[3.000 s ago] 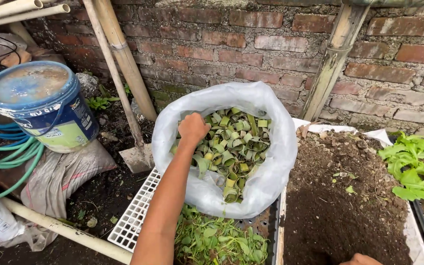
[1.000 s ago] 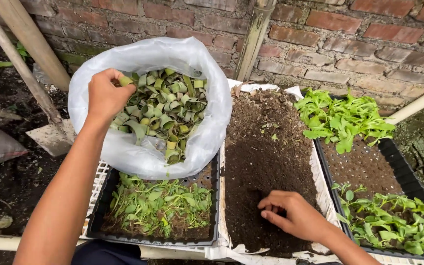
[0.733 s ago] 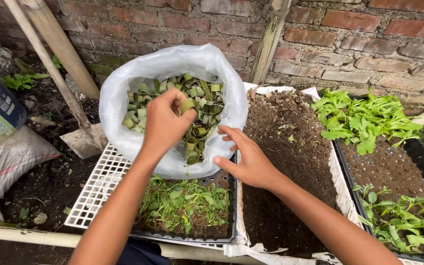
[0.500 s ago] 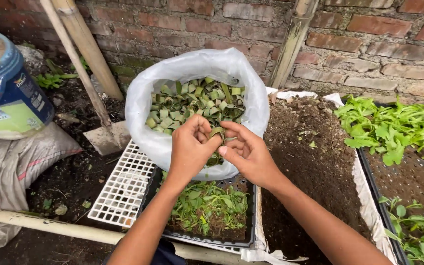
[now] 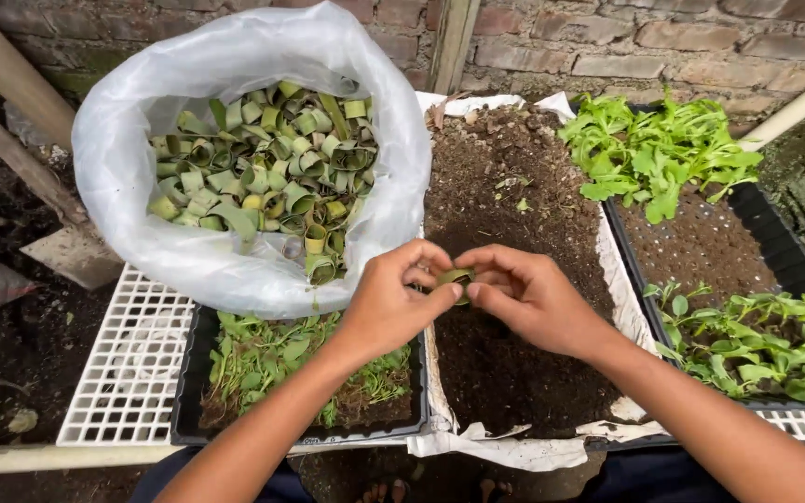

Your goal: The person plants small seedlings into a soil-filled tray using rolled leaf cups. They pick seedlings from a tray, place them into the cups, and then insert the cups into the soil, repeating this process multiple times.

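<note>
Both hands, left (image 5: 393,303) and right (image 5: 528,298), pinching one leaf ring (image 5: 456,278) over soil tray (image 5: 514,373); probably light, springy, easily crushed; best gripped by rim.

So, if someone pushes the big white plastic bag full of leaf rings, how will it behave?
The white plastic bag looks thin and crinkled, so it would probably sag and deform rather than slide. The leaf rings inside look light, so the bag is likely light for its bulk. Its mouth is wide open, so rings might spill if it tips.

Brick wall (image 5: 663,37) (weathered), dark earth (image 5: 2,345).
</note>
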